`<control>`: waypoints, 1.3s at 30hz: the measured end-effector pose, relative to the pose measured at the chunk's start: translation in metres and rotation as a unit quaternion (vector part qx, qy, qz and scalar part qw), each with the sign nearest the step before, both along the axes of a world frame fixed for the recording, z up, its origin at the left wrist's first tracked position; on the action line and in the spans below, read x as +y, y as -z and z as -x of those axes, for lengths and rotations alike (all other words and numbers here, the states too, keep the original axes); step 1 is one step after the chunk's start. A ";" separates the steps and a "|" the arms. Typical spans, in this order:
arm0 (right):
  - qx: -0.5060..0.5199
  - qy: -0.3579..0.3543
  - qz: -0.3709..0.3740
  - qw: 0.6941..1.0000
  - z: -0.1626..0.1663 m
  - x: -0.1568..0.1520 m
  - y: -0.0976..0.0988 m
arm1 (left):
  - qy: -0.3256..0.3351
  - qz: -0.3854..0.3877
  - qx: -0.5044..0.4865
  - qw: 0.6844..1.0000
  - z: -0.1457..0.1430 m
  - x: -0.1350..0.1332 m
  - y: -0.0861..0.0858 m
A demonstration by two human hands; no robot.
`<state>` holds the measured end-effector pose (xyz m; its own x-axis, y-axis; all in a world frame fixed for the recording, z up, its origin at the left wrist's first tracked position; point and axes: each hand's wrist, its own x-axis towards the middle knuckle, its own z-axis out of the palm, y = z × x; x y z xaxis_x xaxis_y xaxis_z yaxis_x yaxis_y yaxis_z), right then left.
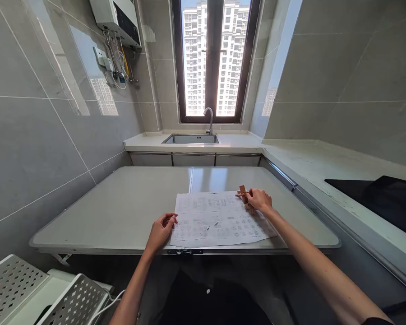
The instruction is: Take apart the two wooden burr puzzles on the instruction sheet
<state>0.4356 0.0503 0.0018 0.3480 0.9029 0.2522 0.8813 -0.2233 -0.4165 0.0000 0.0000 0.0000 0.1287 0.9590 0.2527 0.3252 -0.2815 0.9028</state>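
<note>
A large printed sheet with rows of small diagrams lies at the front of the pale table, its lower right corner slightly curled. My left hand is at the sheet's left edge, fingers bent and thumb close to them on the paper. Over the upper right part of the sheet, my right hand pinches a small brown wooden piece. More brown pieces lie beneath that hand, partly covered by it; how they join is too small to tell. Two tiny whitish bits rest on the sheet.
The folding table has a centre seam and a front latch. Behind it is a counter with a sink and tap. A black bag-like item lies on the right counter. A white perforated rack stands lower left.
</note>
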 end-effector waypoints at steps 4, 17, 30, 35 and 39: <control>0.019 -0.027 -0.041 0.999 0.009 -0.007 -0.009 | -0.001 0.001 0.003 1.000 0.000 0.000 0.001; 0.232 -0.242 -0.123 0.934 0.090 -0.091 -0.010 | -0.002 0.001 0.002 1.000 -0.002 -0.001 -0.001; 0.302 -0.275 -0.121 0.905 0.118 -0.120 0.001 | -0.005 -0.001 0.012 1.000 -0.005 -0.002 -0.002; 0.302 -0.276 -0.121 0.905 0.123 -0.125 0.007 | -0.005 -0.007 0.034 0.999 -0.006 -0.004 -0.005; 0.301 -0.289 -0.116 0.901 0.125 -0.122 0.015 | 0.001 -0.014 0.069 0.998 -0.009 -0.009 -0.009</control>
<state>0.3105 -0.0713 -0.0135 -0.0264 0.9248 0.3795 0.4209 0.3546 -0.8349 0.0093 -0.0086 0.0093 0.1651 0.9517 0.2588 0.4456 -0.3060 0.8413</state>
